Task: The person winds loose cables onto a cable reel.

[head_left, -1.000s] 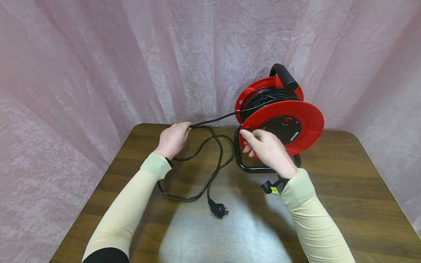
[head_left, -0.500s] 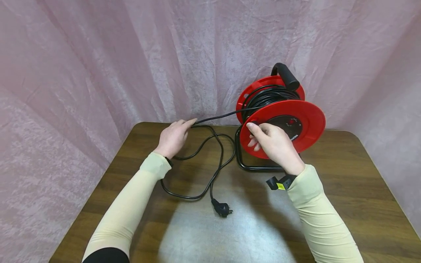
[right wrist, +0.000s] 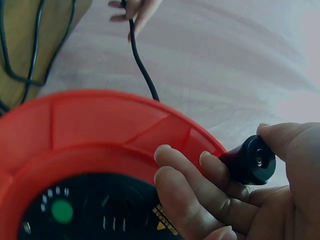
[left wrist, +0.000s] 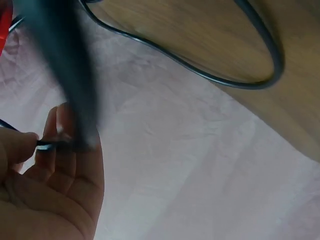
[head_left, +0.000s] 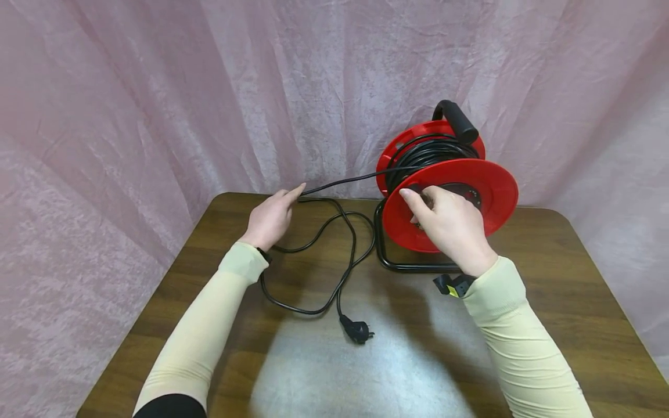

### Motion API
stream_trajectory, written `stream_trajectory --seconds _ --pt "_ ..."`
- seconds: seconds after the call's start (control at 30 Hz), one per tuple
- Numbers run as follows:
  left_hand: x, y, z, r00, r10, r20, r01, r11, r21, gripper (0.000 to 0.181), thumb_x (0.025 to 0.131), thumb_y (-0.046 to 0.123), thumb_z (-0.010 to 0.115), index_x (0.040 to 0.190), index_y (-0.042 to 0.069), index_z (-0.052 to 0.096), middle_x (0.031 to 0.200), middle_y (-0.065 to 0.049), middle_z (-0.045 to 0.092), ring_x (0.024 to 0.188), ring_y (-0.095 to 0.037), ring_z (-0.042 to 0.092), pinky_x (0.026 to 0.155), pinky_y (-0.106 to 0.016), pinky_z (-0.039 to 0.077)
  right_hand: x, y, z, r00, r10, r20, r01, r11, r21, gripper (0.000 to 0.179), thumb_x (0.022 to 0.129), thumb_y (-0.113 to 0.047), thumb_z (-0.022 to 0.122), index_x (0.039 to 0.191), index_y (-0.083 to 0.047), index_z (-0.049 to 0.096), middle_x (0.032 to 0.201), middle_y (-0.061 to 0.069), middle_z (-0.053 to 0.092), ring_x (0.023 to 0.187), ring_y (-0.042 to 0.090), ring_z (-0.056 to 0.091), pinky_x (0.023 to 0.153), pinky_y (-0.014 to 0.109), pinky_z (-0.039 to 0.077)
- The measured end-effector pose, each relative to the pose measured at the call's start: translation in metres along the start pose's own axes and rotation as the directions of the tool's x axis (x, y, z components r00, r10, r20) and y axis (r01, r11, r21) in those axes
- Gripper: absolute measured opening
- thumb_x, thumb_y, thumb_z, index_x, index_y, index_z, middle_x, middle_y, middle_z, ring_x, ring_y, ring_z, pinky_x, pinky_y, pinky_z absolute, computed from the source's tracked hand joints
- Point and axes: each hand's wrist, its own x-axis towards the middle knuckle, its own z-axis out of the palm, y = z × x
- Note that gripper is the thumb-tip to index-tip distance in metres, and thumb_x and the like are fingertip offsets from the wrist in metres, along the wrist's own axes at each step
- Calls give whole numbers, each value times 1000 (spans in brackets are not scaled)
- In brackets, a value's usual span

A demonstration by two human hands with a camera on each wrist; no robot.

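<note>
Red reel (head_left: pixel 460 172) stands on the wooden table (head_left: pixel 564 290) at one o'clock from the person, the right hand (head_left: pixel 453 223) pinching its black knob (right wrist: pixel 241 164) between thumb and curled fingers. At eleven o'clock the left hand (head_left: pixel 269 219) holds the black cable (head_left: pixel 345 181) between thumb and loosely bent fingers, index nearly straight; the plug (head_left: pixel 356 330) lies nearer, at twelve o'clock.

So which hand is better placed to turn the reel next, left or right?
Probably the right hand: it already holds the black knob on the red reel. The left hand is off to the side, holding the cable that leads to the reel.
</note>
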Motion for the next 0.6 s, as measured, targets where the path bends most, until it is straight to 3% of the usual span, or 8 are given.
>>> stream_trajectory --seconds 0.17,0.33,0.47,0.6 --pt "-6 -6 -2 995 -99 16 100 991 -86 45 111 16 45 156 19 46 112 -8 64 61 -22 49 54 -37 40 1 2 -10 999 19 -35 -20 999 -27 67 98 -75 34 88 -17 65 76 -2 70 72 20 65 63 43 44" --pt "-10 -3 -1 988 -155 30 157 952 -262 43 112 18 38 154 12 46 127 -16 54 86 -28 56 74 -45 48 2 5 -19 999 32 -19 -32 999 -23 68 98 -75 33 91 -16 65 80 -1 72 72 19 65 66 43 44" --pt "-13 -6 3 981 -191 40 192 906 -378 41 113 25 37 150 11 49 121 -15 59 90 -30 63 79 -46 50 2 8 -25 999 28 -37 -30 998 -64 67 99 -74 33 91 -15 65 79 -2 71 73 23 65 64 45 45" --pt "-21 -11 8 972 -222 70 226 821 -525 41 112 40 42 139 14 60 91 -11 66 74 -29 66 70 -44 53 2 12 -30 995 23 -93 -33 992 -118 64 100 -70 36 92 -13 64 77 3 68 73 30 64 59 49 44"
